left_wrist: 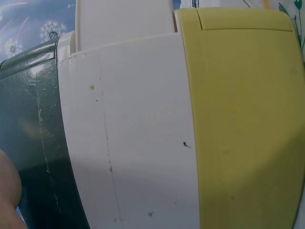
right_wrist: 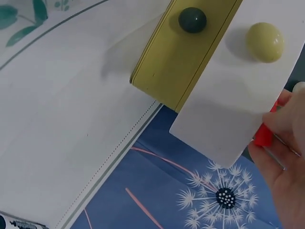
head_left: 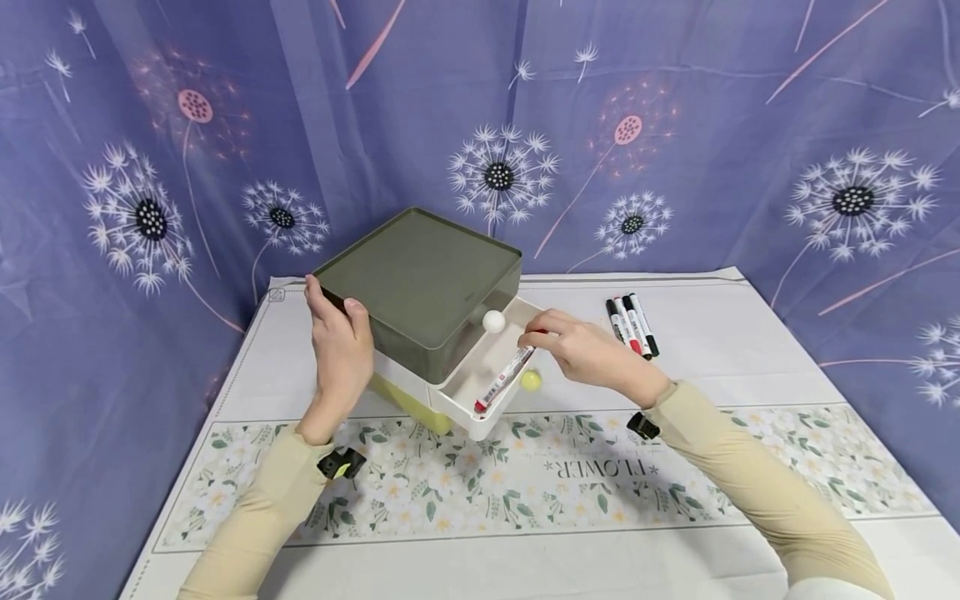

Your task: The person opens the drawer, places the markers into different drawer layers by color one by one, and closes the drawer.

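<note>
A small drawer cabinet stands on the table, with a dark green top tier [head_left: 420, 275], a white middle tier and a yellow bottom tier [left_wrist: 248, 119]. Its white drawer [head_left: 468, 379] is pulled out, bearing a yellow knob [right_wrist: 265, 43]. Inside the drawer lies a red-and-white marker [head_left: 504, 380], slanted along the front. My right hand [head_left: 581, 348] reaches over the drawer's far end and pinches the marker by its red end [right_wrist: 263, 135]. Against the left side of the green tier rests my left hand [head_left: 341, 350], fingers extended along it and thumb up.
Several markers [head_left: 632, 327] with black and red caps lie side by side on the white tablecloth [head_left: 697, 358], right of the cabinet. A flowered band [head_left: 570, 500] crosses the cloth in front. Behind hangs a blue dandelion-print curtain [head_left: 420, 100].
</note>
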### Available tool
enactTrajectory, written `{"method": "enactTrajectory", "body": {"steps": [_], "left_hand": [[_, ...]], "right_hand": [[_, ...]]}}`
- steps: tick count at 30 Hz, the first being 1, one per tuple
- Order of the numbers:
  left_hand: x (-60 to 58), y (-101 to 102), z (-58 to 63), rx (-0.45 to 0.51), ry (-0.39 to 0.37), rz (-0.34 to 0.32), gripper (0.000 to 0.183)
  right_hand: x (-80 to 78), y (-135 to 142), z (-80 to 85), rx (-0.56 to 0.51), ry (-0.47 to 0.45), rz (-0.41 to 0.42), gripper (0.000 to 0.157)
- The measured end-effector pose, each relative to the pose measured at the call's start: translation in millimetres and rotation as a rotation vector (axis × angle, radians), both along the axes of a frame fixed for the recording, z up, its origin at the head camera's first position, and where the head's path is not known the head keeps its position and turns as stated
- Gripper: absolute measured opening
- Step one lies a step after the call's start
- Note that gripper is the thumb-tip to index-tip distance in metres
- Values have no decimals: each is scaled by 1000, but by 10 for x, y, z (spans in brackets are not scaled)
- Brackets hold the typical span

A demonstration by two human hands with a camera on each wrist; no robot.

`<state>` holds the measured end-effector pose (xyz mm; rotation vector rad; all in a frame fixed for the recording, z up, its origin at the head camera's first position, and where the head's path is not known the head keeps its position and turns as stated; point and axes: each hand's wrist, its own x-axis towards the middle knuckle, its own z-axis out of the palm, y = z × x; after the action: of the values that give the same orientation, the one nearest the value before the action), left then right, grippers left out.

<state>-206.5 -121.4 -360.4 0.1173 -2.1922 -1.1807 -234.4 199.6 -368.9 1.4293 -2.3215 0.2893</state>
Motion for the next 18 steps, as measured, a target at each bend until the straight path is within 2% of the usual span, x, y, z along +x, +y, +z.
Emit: {"method": "enactTrajectory", "body": {"steps": [3, 9, 18], "left_hand": [[0, -4, -8, 2, 0, 1, 64], [-9, -5, -21, -3, 5, 3, 64], [-5, -3, -11, -11, 7, 0, 64]], "right_hand": [[-5, -22, -35, -9, -43, 32, 35], [-3, -61, -89, 25, -92, 30, 30], [14, -111, -81, 99, -106, -12, 42]]}}
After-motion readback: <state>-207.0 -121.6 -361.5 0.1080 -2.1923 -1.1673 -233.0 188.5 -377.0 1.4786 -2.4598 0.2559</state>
